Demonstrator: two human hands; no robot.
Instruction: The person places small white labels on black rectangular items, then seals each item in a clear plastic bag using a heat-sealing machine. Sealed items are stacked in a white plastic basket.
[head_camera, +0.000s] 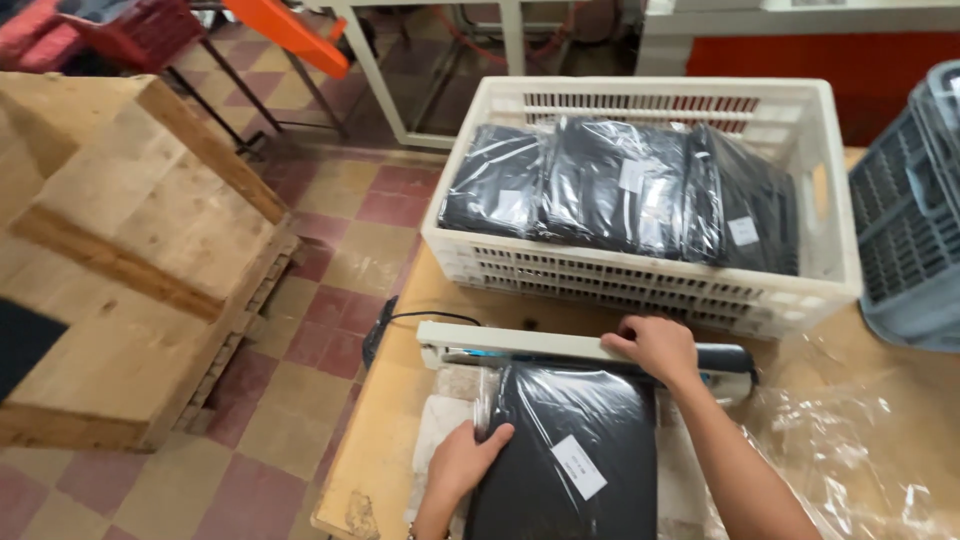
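Observation:
A black garment in a clear plastic bag (570, 450) with a white label lies on the table, its open end under the arm of a cream bag sealer (510, 345). My right hand (655, 347) presses down on the sealer arm. Holding the bag's left edge flat is my left hand (465, 465).
A white slatted crate (640, 275) behind the sealer holds several bagged black garments. A grey crate (910, 220) stands at right. Loose clear plastic bags (860, 440) lie on the table's right. A wooden pallet structure (130, 260) stands left on the tiled floor.

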